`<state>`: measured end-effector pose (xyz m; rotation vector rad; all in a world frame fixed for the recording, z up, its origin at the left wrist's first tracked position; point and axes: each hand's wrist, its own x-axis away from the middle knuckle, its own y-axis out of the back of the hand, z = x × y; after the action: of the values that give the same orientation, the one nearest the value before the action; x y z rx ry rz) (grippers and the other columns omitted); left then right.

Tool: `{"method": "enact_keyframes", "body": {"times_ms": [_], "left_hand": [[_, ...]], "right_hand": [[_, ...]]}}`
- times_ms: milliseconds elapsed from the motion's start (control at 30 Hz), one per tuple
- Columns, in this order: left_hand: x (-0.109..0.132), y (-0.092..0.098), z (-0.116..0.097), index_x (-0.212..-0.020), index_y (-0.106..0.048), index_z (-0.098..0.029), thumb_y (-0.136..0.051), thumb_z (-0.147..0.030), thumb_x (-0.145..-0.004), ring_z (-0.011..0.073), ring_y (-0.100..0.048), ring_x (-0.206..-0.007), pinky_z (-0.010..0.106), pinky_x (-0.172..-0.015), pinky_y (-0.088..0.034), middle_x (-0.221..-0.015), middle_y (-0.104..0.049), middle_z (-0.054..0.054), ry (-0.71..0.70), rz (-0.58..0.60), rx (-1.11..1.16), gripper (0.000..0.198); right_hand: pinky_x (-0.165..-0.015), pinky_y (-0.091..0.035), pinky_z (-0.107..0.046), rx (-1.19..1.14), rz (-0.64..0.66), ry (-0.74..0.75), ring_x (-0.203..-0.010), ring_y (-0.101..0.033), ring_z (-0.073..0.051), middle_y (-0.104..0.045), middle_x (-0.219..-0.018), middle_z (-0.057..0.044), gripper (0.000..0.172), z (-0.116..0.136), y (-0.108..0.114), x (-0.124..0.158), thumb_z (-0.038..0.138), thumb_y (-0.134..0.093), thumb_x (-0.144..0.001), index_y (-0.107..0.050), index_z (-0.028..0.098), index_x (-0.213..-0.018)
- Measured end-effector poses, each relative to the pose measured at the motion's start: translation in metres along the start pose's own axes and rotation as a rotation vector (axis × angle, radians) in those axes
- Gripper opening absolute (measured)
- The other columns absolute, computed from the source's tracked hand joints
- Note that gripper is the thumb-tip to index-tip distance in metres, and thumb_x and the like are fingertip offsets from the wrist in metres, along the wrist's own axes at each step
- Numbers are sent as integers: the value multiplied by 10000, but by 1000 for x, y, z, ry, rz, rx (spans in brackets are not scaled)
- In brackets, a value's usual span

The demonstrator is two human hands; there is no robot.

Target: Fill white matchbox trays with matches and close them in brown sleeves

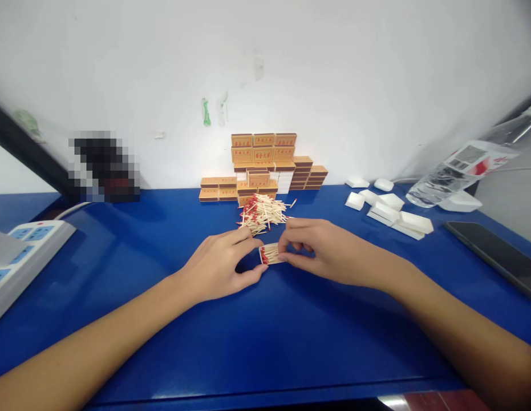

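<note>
Left hand has the matchbox tray pinched at its left end on the blue desk; can't tell what the right hand is gripping opposite. Probably light, crushable card; I'd hold the sidewalls gently.

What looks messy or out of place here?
The loose matches lie in a jumbled heap before the neat matchbox stacks; whether spilled isn't clear. A green smudge stands out on the pale wall.

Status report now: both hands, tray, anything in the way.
Left hand gripping tray at its left end. Right hand at tray's right end, grip unclear. Matches inside, red heads leftward. Match pile just beyond, not blocking.
</note>
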<state>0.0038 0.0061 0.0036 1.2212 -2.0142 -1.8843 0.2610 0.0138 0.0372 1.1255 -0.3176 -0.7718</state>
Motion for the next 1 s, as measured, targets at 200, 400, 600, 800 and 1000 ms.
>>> {"method": "enact_keyframes", "body": {"times_ms": [200,400,600,800,1000], "left_hand": [[0,1,2,-1172,-710,-175,-651,-368,-994,182,-698,-815,315,-698,-573,-1023,-713,62,2,20,-4,269],[0,0,6,-1159,-727,-180,-660,-401,-984,179,-686,-793,310,-668,-549,-1014,-707,51,27,103,-11,290],[0,1,4,-1137,-734,-175,-661,-406,-978,174,-673,-772,312,-661,-549,-974,-690,43,24,106,7,290],[0,3,4,-1133,-737,-181,-660,-398,-976,176,-681,-788,308,-670,-559,-993,-698,48,32,109,8,279],[0,4,5,-1137,-728,-177,-658,-391,-979,175,-677,-782,303,-657,-542,-992,-695,48,28,119,8,275]], "right_hand": [[-697,-403,-295,4,1,-4,-761,-567,-156,-655,-911,-30,112,2,-5,-1,219,-612,-1014,-711,202,-964],[-689,-384,-282,27,29,25,-729,-522,-143,-625,-862,-16,138,-1,-9,-2,180,-565,-1025,-684,185,-956],[-684,-379,-285,9,29,45,-730,-529,-142,-634,-882,-24,168,1,-10,-2,192,-537,-1044,-693,187,-982],[-678,-383,-287,21,25,40,-732,-547,-147,-645,-891,-29,172,1,-10,-1,183,-535,-1036,-707,191,-1025],[-664,-379,-281,-5,12,37,-695,-520,-135,-626,-858,-16,167,3,-10,-1,199,-542,-1038,-698,186,-977]]}}
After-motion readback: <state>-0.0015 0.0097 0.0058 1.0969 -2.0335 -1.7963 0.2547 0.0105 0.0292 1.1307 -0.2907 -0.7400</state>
